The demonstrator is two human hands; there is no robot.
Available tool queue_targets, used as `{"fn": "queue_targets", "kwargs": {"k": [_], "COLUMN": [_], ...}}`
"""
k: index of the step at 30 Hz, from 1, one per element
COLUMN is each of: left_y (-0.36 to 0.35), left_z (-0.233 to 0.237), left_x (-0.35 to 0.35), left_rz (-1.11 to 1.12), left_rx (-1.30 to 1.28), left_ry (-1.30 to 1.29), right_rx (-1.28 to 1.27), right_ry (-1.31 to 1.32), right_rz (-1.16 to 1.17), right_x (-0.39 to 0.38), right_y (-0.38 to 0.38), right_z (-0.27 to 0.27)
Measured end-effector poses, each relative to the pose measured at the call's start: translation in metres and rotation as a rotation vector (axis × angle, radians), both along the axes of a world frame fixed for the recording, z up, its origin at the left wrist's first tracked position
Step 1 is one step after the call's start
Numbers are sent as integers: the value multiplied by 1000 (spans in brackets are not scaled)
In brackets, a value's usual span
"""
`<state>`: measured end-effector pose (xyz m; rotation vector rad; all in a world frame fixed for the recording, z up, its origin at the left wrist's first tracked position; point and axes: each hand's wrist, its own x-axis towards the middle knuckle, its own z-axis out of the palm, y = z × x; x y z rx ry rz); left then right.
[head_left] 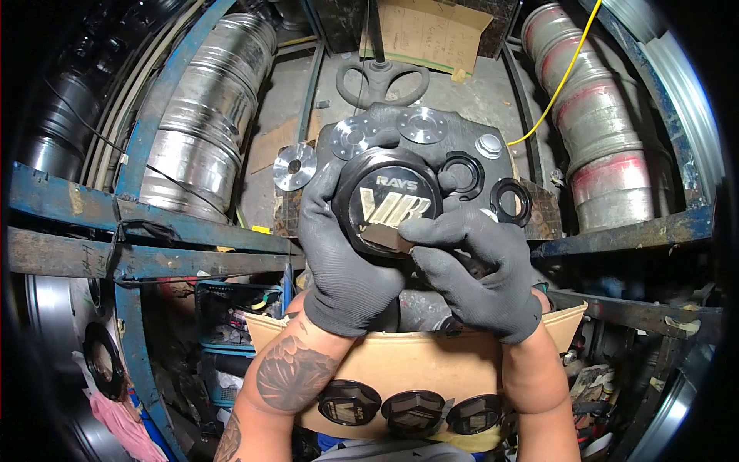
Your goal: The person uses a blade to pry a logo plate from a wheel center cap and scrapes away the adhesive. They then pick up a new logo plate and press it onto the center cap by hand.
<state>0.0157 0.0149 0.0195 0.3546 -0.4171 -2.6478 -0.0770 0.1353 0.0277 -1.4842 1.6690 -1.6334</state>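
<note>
My left hand (339, 262), in a grey glove, grips a round black wheel centre cap (387, 199) marked RAYS from its left side and underneath. My right hand (477, 269), also gloved, presses a small brown piece of abrasive paper (385, 235) against the cap's lower face with the fingertips. The cap is held up in front of me, face toward the camera. Below my forearms lies a sheet of cardboard (416, 362) with three more black caps (412, 412) lined along its near edge.
Behind the cap a dark pad carries silver discs (422, 123), another disc (295, 165) and black rings (509, 202). Stacked bare wheel barrels stand left (208, 115) and right (600, 131). Blue steel rails (115, 231) frame the space. A yellow cable (562, 77) hangs down.
</note>
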Motion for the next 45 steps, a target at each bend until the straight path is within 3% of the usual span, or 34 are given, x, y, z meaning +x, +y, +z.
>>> {"fn": "queue_targets", "kwargs": {"k": [2,14,32,45], "left_y": [2,-7,-8,-6], "left_z": [-3,-3,-3,0], "left_x": [2,2,2,-2], "left_rz": [-14,44,-15,-75], "left_rx": [1,53,41,-5], "left_ry": [80,-95,-93,57], "right_rx": [-19,-62,-62,-61], "right_ry": [5,46,88,11], "right_rz": [-9,-48,-49,-32], "right_x": [2,6,4,4], "right_y": [-1,-5,-6,-4], "right_z": [-1,-6,-6,-8]}}
